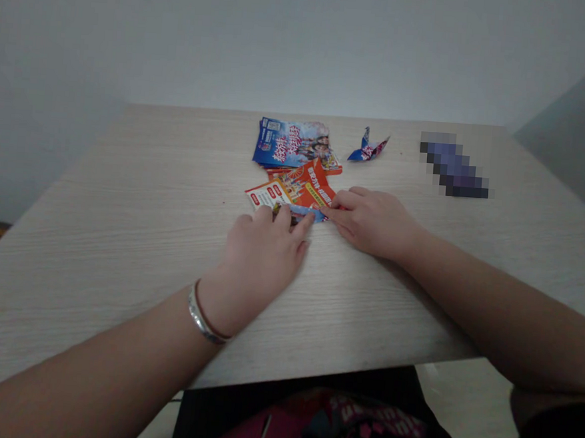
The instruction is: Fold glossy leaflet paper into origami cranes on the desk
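An orange, white and blue printed flyer (305, 183) lies on the table in front of me. Along its near edge runs a narrow folded strip with a blue back. My left hand (265, 247), a silver bangle at its wrist, holds that strip down with bent fingers; the index finger reaches to the right. At the flyer's right corner, my right hand (367, 217) has thumb and index finger closed on the paper. Both hands hide parts of the near edge. The two hands are close together, fingertips almost meeting.
Beyond the flyer sits a stack of blue printed flyers (295, 142). Right of it stands a folded paper bird (368, 149) in blue and pink. A pixelated dark oblong thing (454, 165) lies farther right. The pale wooden table (121, 234) ends at a wall (304, 46).
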Motion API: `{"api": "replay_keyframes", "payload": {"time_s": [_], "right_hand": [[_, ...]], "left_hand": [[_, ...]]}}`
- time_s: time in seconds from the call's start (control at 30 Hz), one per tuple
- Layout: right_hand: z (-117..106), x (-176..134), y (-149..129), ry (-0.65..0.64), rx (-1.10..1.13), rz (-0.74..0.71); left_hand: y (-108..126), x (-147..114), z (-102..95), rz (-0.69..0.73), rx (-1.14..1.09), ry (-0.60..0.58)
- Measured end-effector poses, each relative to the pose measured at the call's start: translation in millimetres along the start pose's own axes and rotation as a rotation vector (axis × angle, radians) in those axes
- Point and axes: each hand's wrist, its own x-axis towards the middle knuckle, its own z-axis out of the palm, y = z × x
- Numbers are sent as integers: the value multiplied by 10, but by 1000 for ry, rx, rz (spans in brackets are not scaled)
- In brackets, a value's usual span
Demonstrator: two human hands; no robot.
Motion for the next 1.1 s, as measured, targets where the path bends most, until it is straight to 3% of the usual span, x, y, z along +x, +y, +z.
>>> {"api": "replay_keyframes", "payload": {"time_s": [0.2,0.47,0.73,1.1], "right_hand": [[27,-5,22,46,35,8],[20,-17,37,52,62,6],[33,-18,30,68,67,17],[2,-88,154,54,190,145]], "left_hand": [[-22,-12,70,44,4,100],[-22,21,118,38,-137,50],[-12,34,123,48,-135,15],[-23,17,128,51,-129,43]]}}
